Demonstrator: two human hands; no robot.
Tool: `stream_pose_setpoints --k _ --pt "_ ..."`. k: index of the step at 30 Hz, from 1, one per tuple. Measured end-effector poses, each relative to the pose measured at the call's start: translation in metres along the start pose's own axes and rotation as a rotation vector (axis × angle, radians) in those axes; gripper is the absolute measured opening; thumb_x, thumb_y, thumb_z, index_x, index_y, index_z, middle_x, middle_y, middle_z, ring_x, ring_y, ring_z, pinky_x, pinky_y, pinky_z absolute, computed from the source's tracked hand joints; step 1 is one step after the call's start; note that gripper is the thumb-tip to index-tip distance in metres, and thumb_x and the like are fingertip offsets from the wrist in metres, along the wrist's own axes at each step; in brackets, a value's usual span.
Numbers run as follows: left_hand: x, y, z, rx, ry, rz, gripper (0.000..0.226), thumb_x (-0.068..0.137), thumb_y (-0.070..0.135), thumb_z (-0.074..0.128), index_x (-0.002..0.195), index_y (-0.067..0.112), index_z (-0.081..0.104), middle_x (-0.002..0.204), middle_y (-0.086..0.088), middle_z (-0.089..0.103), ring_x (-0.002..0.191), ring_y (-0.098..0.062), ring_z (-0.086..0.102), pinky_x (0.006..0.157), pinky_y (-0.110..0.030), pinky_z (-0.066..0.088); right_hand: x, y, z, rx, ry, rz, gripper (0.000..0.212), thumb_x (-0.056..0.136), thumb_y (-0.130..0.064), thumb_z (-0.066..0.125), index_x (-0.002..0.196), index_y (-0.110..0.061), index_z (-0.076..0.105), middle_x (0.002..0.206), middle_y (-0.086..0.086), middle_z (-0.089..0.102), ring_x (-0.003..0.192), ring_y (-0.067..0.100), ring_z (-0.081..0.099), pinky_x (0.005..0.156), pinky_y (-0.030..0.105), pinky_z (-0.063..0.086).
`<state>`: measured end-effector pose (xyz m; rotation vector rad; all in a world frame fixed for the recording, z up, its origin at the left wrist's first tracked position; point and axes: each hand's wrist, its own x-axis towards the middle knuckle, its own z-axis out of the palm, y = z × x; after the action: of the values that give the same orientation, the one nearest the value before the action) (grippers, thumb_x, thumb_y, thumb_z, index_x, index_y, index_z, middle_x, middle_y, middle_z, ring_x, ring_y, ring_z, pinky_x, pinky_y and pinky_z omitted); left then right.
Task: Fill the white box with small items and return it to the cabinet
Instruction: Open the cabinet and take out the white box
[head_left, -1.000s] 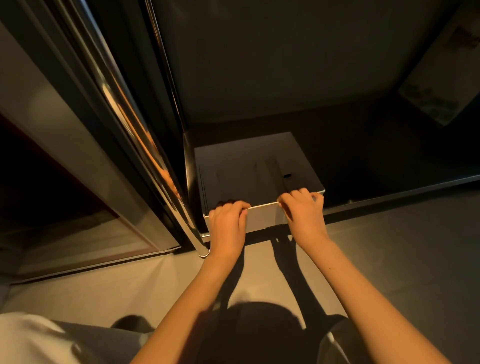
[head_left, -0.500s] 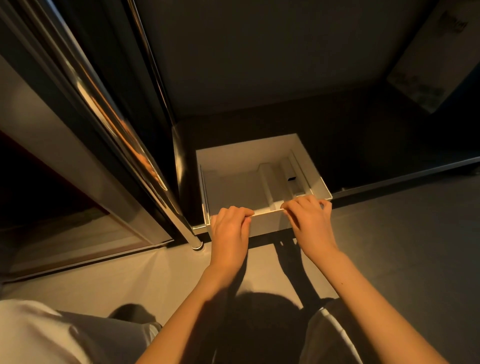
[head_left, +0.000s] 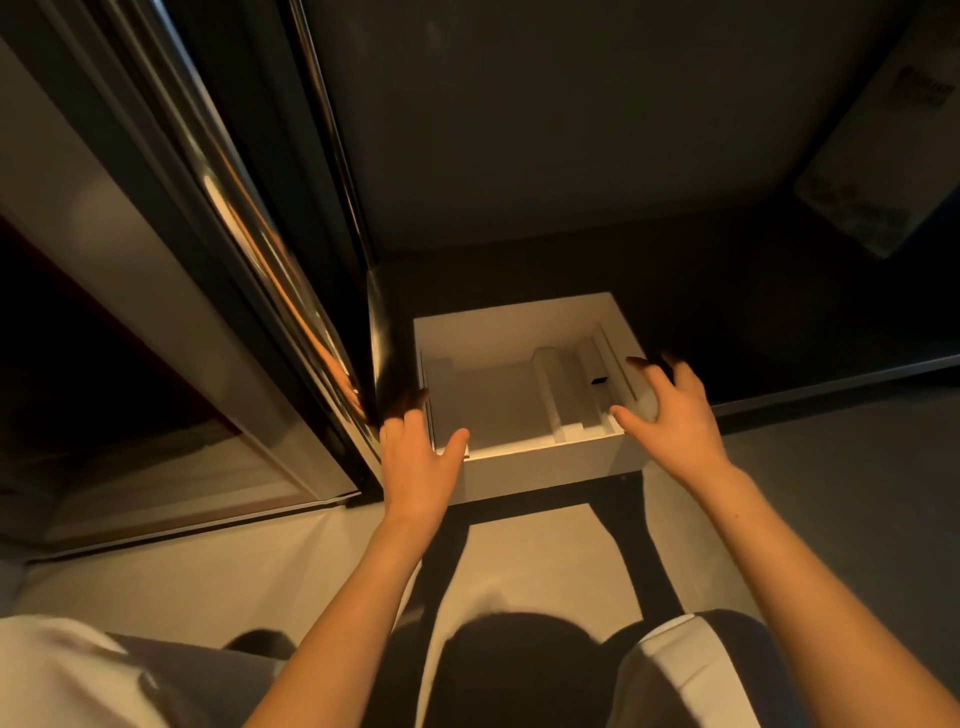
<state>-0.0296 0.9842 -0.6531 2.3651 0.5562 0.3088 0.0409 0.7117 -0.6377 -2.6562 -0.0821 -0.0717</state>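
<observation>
In the head view the white box (head_left: 524, 395) sits on the dark floor of the open cabinet (head_left: 727, 291), its near wall at the cabinet's front edge, with the 2 hands at its sides. The left hand (head_left: 415, 457) lies spread at the box's left near corner, thumb on the rim, and the right hand (head_left: 670, 410) is spread over the right wall; neither is clenched. Their fingertips fade into shadow, so contact there is unclear, and a small dark item (head_left: 599, 381) inside is too small to identify.

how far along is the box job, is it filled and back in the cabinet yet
Early stage, by the look of it. Done: the white box is partly pulled out over the cabinet's front edge, its top open. In hand: the left hand and right hand, fingers spread, sit at the box's two near corners without a clear grip. Left: filling, since only one small dark item shows inside, then sliding the box back in.
</observation>
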Motion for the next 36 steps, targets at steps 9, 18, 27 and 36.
stream_pose_setpoints --k 9,18,27,36 --pt "0.005 -0.006 0.009 -0.172 -0.178 -0.17 0.065 0.083 0.037 0.07 0.137 0.014 0.042 0.133 -0.009 0.051 0.12 -0.025 0.05 0.083 -0.027 0.038 0.005 0.005 0.006 0.343 -0.158 0.204 0.061 0.083 -0.027 0.07 0.139 -0.02 0.045 0.144 0.008 0.044 0.132 0.027 0.041 0.099 0.035 0.036" --pt "0.012 -0.007 0.001 -0.197 -0.316 -0.194 0.066 0.082 0.013 0.073 0.14 0.013 0.04 0.14 -0.009 0.046 0.128 -0.028 0.044 0.099 -0.036 0.042 -0.027 0.014 -0.004 0.448 -0.155 0.271 0.062 0.086 0.004 0.058 0.14 -0.026 0.047 0.146 0.008 0.043 0.122 0.027 0.05 0.084 0.019 0.044" --pt "0.017 0.0 -0.005 -0.263 -0.367 -0.202 0.067 0.084 -0.004 0.064 0.142 0.017 0.039 0.142 -0.006 0.044 0.123 -0.025 0.049 0.085 -0.02 0.044 -0.056 0.003 -0.021 0.53 -0.086 0.368 0.078 0.08 0.012 0.06 0.143 -0.028 0.039 0.151 0.003 0.034 0.138 0.025 0.03 0.105 0.037 0.032" --pt "0.011 0.109 -0.082 -0.299 -0.627 0.034 0.075 0.078 0.01 0.076 0.138 0.037 0.041 0.132 0.027 0.047 0.124 -0.001 0.042 0.093 -0.013 0.031 -0.126 -0.038 -0.153 0.554 0.131 0.579 0.084 0.076 0.011 0.063 0.146 -0.028 0.036 0.153 -0.001 0.03 0.142 0.018 0.023 0.109 0.027 0.017"
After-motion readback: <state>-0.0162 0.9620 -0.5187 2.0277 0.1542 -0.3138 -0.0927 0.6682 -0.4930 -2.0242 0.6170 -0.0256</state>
